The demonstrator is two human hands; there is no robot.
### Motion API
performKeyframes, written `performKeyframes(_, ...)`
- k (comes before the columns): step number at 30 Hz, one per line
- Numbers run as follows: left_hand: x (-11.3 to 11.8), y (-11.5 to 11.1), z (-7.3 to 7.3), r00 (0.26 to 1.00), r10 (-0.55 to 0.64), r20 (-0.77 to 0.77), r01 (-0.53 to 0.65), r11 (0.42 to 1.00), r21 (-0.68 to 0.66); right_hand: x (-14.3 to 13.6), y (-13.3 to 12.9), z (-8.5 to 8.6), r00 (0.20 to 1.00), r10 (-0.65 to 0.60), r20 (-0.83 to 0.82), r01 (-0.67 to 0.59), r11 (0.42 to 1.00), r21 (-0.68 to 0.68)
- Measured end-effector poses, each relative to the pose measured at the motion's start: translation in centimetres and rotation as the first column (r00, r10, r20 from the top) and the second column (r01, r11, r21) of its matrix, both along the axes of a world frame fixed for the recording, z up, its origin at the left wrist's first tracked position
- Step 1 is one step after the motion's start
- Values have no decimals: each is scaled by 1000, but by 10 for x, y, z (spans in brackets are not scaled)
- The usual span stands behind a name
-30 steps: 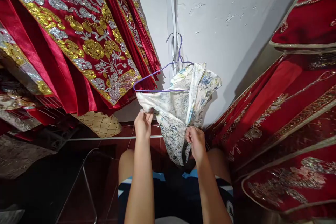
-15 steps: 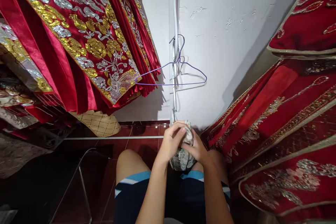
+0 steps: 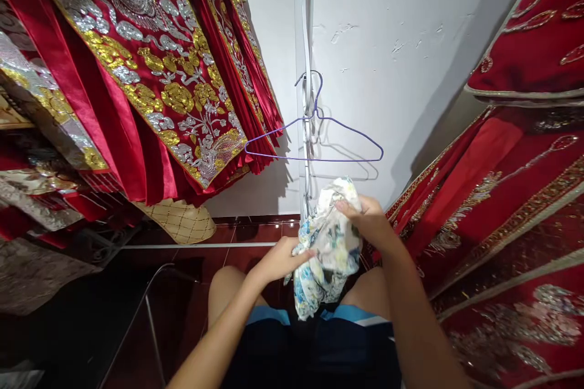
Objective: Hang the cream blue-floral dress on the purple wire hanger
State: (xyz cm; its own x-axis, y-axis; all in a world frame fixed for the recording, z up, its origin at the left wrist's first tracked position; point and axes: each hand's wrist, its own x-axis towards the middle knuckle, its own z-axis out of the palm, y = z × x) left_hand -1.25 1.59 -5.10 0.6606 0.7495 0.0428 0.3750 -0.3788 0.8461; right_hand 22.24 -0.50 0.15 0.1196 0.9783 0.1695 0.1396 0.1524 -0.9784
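A crumpled, thin cloth (image 3: pixel 335 243) in white with blue, green and yellow patterning is held up between my hands, above my knees. My left hand (image 3: pixel 285 258) pinches its left side, thumb on top. On the upper right, my right hand (image 3: pixel 365 216) grips the cloth, its fingers partly hidden behind the fabric. What kind of garment it is, I cannot tell. Just beyond the cloth, a purple wire hanger (image 3: pixel 314 159) hangs bare from a white upright rail (image 3: pixel 306 30) against the wall.
Red garments with gold and silver sequins (image 3: pixel 182 97) hang at the left. More red beaded garments (image 3: pixel 497 194) fill the right side. A black seat with a metal frame (image 3: pixel 150 328) stands at lower left, on dark red floor tiles (image 3: pixel 223 249).
My hands have moved apart, and the bunched cloth has been lifted and partly spread between them. The hanger appears larger and slightly lower, turned more toward me.
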Motion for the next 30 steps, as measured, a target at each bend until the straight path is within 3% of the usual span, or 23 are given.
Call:
performKeyframes(3,-27,23,16,953,160,-256,-103,970,222,17,39,22,988,-60,139,29,977,211)
performKeyframes(7,-53,58,52,814,330,-478,-97,889,448,27,106,32,945,-264,195,153,881,448)
performKeyframes(9,-62,71,67,764,369,-529,-61,858,510,30,136,31,929,-287,236,163,886,435)
performKeyframes(12,-74,82,82,714,407,-570,-37,835,550,35,161,26,928,-210,309,115,947,299)
performKeyframes(15,-84,85,88,632,452,-629,-92,851,518,38,157,17,920,-147,364,63,970,233)
performKeyframes(17,-89,85,88,625,471,-623,-131,849,511,40,143,12,921,-146,361,59,969,242)
performKeyframes(20,-89,86,88,741,495,-454,-156,784,601,45,117,9,939,-186,289,109,959,261)
performKeyframes(23,-79,87,89,842,495,-214,-207,663,719,54,97,17,919,-286,272,218,942,256)
performKeyframes(27,-57,94,105,879,477,-11,-303,576,759,62,84,32,886,-362,289,288,919,269)
performKeyframes(30,-38,102,128,894,441,79,-341,555,759,55,77,32,923,-280,264,230,952,204)
